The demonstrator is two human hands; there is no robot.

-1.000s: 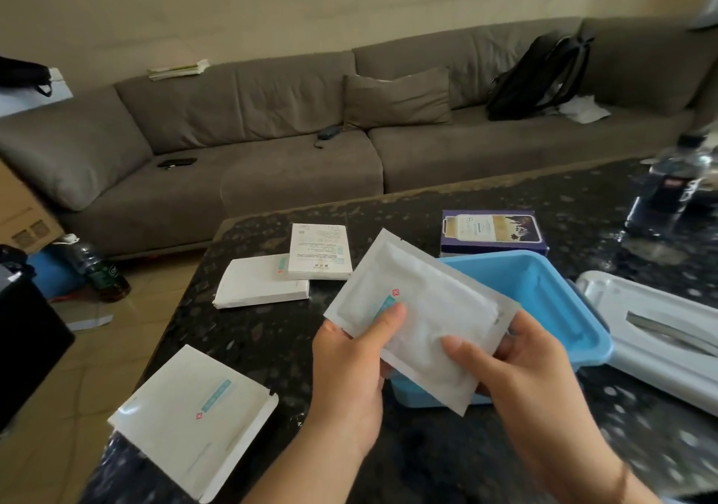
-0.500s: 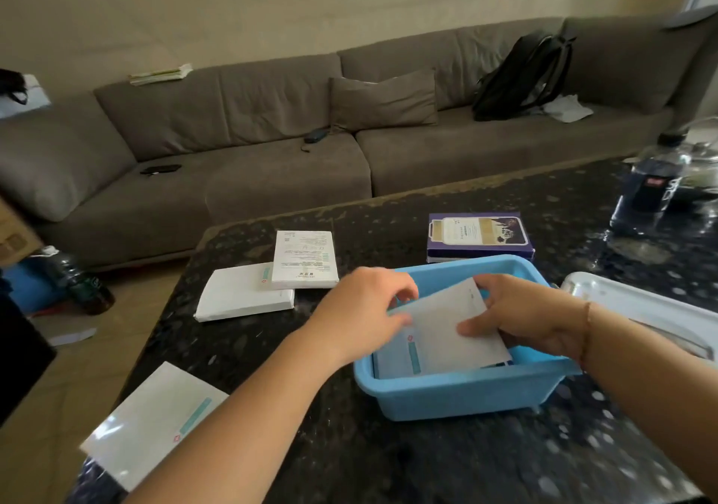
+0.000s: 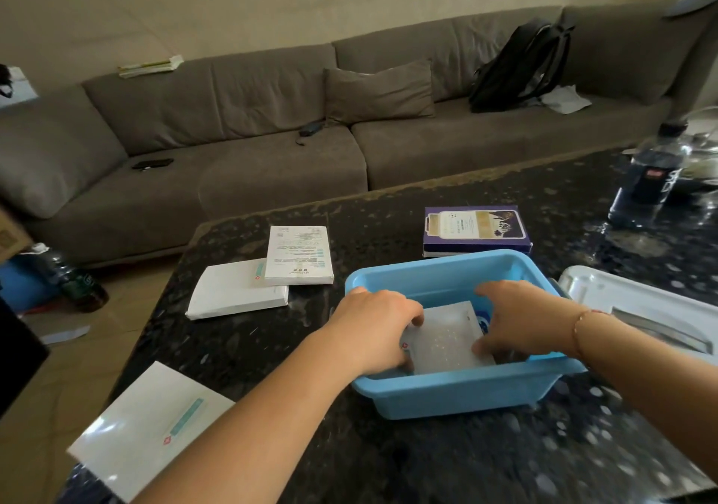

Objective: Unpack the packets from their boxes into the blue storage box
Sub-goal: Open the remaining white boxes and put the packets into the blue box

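Both hands now sit low inside the bin point(image 3: 447, 270), left hand point(image 3: 375, 328) and right hand point(image 3: 522, 319) pinching the packet point(image 3: 443, 342) that a second ago was held above it. Three boxes wait on the tabletop point(image 3: 388, 464): two at ten o'clock, one at twelve.

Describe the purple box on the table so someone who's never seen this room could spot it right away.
Start at the blue storage box on the dark speckled table, where both hands are. The purple box lies flat just behind its far rim, toward the sofa. It is the only coloured carton: the boxes to the left are plain white.
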